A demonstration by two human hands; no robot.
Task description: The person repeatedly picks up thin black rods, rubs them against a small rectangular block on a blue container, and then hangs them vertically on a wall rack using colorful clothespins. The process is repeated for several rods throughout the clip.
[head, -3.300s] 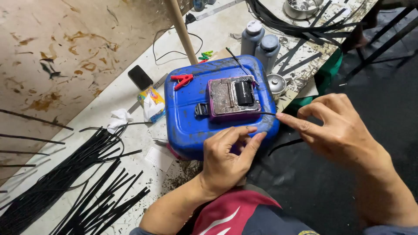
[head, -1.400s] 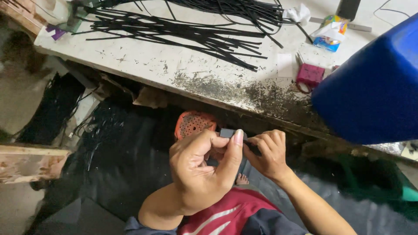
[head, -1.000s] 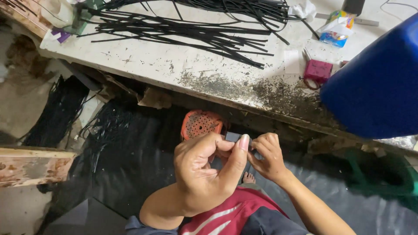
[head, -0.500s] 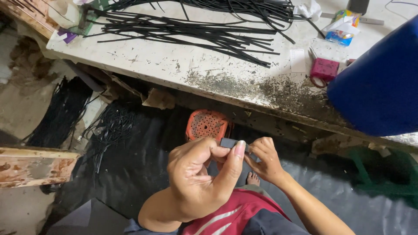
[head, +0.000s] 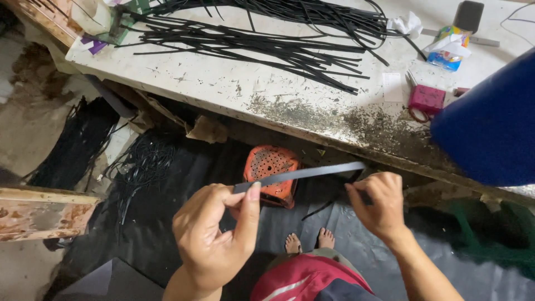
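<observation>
A flat dark grey strip [head: 301, 173] is stretched level between my two hands, below the edge of the white workbench [head: 223, 83]. My left hand [head: 217, 237] pinches the strip's left end between thumb and fingers. My right hand [head: 379, 203] is closed around its right end, which is hidden in the fist. Behind the strip, an orange perforated stool [head: 273, 167] stands on the floor.
Several long black strips [head: 267, 42] lie across the workbench. A blue container [head: 490, 128] fills the right edge, with a small pink tool [head: 426, 99] beside it. A black sheet [head: 167, 234] covers the floor, my bare feet [head: 306, 242] on it. A wooden plank [head: 39, 212] sits at left.
My hands were close together with the strip barely showing; they have now drawn apart, right hand to the right, and the strip spans the gap between them.
</observation>
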